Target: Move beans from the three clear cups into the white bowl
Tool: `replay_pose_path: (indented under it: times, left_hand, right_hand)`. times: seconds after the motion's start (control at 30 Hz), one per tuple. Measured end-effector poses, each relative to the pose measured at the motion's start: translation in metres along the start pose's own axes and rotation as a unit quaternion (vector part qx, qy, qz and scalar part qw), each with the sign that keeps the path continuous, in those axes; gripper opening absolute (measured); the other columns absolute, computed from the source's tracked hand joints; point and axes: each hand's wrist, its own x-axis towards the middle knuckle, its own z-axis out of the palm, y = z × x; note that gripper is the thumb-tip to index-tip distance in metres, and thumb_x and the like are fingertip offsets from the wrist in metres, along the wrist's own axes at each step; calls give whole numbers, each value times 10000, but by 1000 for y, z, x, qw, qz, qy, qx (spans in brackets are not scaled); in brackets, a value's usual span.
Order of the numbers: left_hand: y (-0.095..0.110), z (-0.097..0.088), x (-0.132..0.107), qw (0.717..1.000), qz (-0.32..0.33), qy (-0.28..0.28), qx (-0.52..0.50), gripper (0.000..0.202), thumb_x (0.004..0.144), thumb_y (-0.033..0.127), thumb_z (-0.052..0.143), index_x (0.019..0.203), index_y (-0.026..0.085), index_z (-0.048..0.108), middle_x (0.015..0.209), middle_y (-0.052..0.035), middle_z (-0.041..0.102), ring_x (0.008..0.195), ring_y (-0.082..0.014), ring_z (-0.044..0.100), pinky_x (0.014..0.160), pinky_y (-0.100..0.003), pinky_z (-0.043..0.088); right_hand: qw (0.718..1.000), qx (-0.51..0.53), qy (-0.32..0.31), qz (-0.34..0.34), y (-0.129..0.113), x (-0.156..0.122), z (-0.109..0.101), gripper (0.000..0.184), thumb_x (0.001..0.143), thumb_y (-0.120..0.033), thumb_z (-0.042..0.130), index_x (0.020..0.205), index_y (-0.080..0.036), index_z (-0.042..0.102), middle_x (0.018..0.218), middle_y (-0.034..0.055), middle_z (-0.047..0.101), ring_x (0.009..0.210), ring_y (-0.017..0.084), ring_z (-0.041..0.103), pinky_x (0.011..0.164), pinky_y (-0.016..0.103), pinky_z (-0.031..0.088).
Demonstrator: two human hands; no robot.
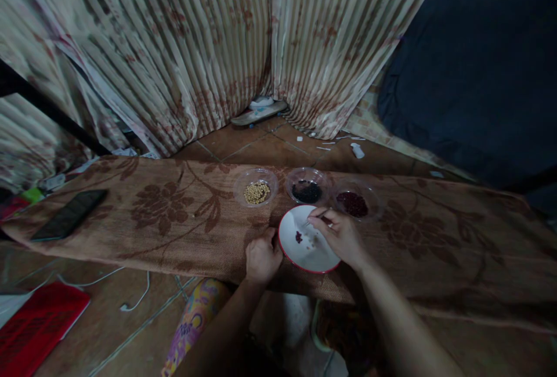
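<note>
A white bowl [319,255] with a red rim stands on the cloth-covered bench in front of me. Inside it lie a small cluster of dark red beans [298,237] and a few pale bits. My left hand [263,256] is closed at the bowl's left rim, its fingertips partly hidden. Over the bowl's right side, my right hand [342,236] pinches thin metal tweezers [310,220], tips pointing down into it. Behind the bowl are three clear plastic dishes, holding yellow soybeans [256,192], black beans [307,191] and dark red beans [353,204].
A dark phone [69,215] lies at the left of the brown flowered tablecloth [209,249]. Striped curtains [226,46] hang behind the bench. A skateboard [260,113] and litter are on the tiled floor; a red bag [43,325] lies at lower left.
</note>
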Motion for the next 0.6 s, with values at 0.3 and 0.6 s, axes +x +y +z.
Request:
replay_pose_path:
  times: [0.3,0.6]
  left_hand:
    - [2,-2,0,1000,-8,-14,-5,240,851,340,430,980,246,610,862,-16,693,808,-142,626,672,-215,369]
    - [-3,4,0,1000,6,2,-3,231,845,334,433,984,263,603,873,-7,695,802,-144,630,667,-221,365]
  right_hand:
    - [1000,-4,12,20,4,1,6,247,841,-416,518,819,-187,607,732,8,637,658,151,584,627,244,428]
    - [999,-43,6,32,0,1,12,283,845,-437,491,838,-180,611,672,1,632,567,136,552,571,235,406]
